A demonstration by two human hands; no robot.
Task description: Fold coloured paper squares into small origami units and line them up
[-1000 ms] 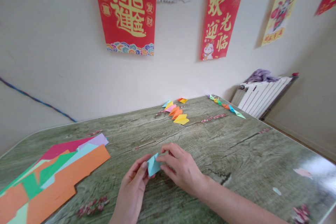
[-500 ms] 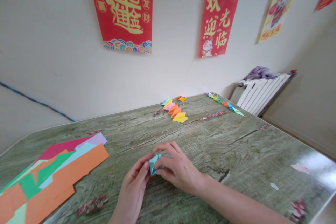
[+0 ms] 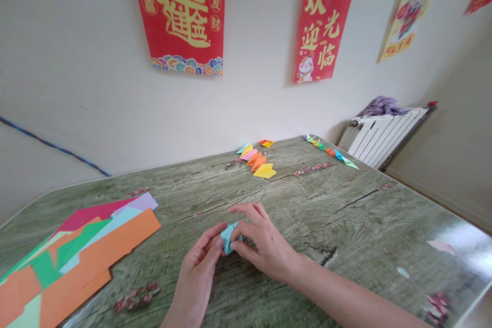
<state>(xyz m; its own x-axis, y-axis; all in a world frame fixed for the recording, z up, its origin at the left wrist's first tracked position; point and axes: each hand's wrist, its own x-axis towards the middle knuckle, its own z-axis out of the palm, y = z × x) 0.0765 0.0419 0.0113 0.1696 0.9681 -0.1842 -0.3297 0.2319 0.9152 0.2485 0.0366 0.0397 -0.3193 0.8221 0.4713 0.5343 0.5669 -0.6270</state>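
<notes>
A small piece of folded light-blue paper is held between my two hands just above the table. My left hand pinches its left side between thumb and fingers. From the right, my right hand grips the other side with thumb and index finger, its remaining fingers arched above. The fingertips cover part of the paper, so its full folded shape is hidden.
Coloured paper sheets lie fanned out at the left. Folded paper pieces line up near the wall, and a row of small folded figures follows the table's right edge. A white radiator stands beyond.
The folded paper and both hands have shifted very slightly to the right. My right thumb and index finger have moved a little on the paper; both hands keep their hold.
</notes>
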